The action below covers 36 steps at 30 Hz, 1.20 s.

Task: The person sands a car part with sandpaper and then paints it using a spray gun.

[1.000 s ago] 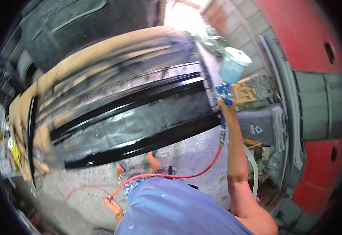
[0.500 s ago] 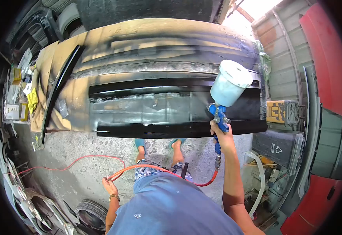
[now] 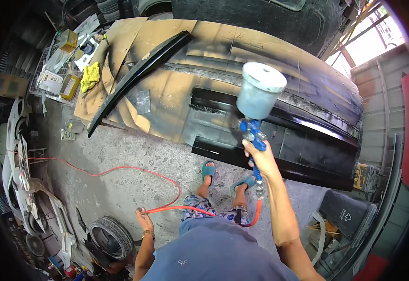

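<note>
My right hand (image 3: 262, 159) is wrapped around the grip of a blue spray gun (image 3: 252, 132) with a translucent paint cup (image 3: 260, 91) upright on top. The gun is above the left part of two glossy black strips, a far strip (image 3: 307, 121) and a near strip (image 3: 284, 168), apart from both. Low at the left, my left hand (image 3: 144, 220) is closed around the red air hose (image 3: 174, 208), which loops past my waist up to the gun's handle. Whether the trigger is pulled is hidden by my fingers.
Cardboard (image 3: 169, 96) stained with black overspray covers the table. Another black strip (image 3: 139, 77) lies slanted on it, near a yellow cloth (image 3: 90, 77). A tire (image 3: 111, 237) and white car body parts (image 3: 50, 206) sit at left; a dark bin (image 3: 347, 210) stands at right.
My view has turned left. The spray gun has moved leftward along the black strips, from their right part to their left part. My left hand still grips the hose.
</note>
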{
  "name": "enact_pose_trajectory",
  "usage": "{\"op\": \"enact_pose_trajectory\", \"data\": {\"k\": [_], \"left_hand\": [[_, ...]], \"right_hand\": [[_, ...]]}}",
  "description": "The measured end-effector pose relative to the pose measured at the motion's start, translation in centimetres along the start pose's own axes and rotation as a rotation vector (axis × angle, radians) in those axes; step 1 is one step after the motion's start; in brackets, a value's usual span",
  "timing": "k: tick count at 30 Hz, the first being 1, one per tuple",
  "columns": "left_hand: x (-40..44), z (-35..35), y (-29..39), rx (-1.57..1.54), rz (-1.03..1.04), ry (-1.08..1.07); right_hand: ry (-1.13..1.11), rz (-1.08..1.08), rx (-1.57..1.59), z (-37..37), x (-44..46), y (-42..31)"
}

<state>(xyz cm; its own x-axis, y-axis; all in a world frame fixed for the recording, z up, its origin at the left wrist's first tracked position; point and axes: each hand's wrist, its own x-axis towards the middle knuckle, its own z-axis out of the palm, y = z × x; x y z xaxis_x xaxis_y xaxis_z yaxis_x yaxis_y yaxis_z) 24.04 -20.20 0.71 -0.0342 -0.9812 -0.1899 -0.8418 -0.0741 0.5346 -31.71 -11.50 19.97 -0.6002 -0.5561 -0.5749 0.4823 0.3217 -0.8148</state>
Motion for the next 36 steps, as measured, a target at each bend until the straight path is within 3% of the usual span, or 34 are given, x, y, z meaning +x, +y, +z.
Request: {"op": "enact_pose_trajectory", "data": {"k": [5,9,18,20,22,25,29,33,36], "left_hand": [[-1.0,-1.7,-2.1,-0.071,-0.117,-0.022],[-1.0,-2.1,-3.3,-0.094,-0.122,-0.035],[1.7,0.4,-1.4,-0.01,-0.036,-0.175],[1.2,0.7,1.3,-0.15,-0.051,-0.239],[0.8,3.1,-1.9,-0.244,0.021,-0.215],[-1.7,2.9,1.2,-0.027,0.076,-0.187],[-4.9,3.3,3.1,-0.073,0.059,-0.138],[-6.8,2.6,3.6,-0.192,0.076,-0.037],[-6.4,2.5,0.8,-0.142,0.125,-0.083]], "right_hand": [[-0.209,0.022,0.015,4.5,2.4,-0.3],[-0.13,-0.048,0.035,5.5,3.2,0.3],[0.408,-0.092,-0.089,-8.9,-2.5,3.7],[0.636,-0.174,-0.16,-12.5,-5.1,4.2],[0.77,-0.305,-0.161,-15.9,-8.0,5.0],[0.837,-0.277,-0.125,-18.9,-13.1,6.0],[0.773,-0.135,-0.127,-22.2,-19.3,9.0],[0.685,-0.061,-0.058,-20.3,-22.6,11.1],[0.583,0.036,-0.027,-16.9,-22.9,12.5]]}}
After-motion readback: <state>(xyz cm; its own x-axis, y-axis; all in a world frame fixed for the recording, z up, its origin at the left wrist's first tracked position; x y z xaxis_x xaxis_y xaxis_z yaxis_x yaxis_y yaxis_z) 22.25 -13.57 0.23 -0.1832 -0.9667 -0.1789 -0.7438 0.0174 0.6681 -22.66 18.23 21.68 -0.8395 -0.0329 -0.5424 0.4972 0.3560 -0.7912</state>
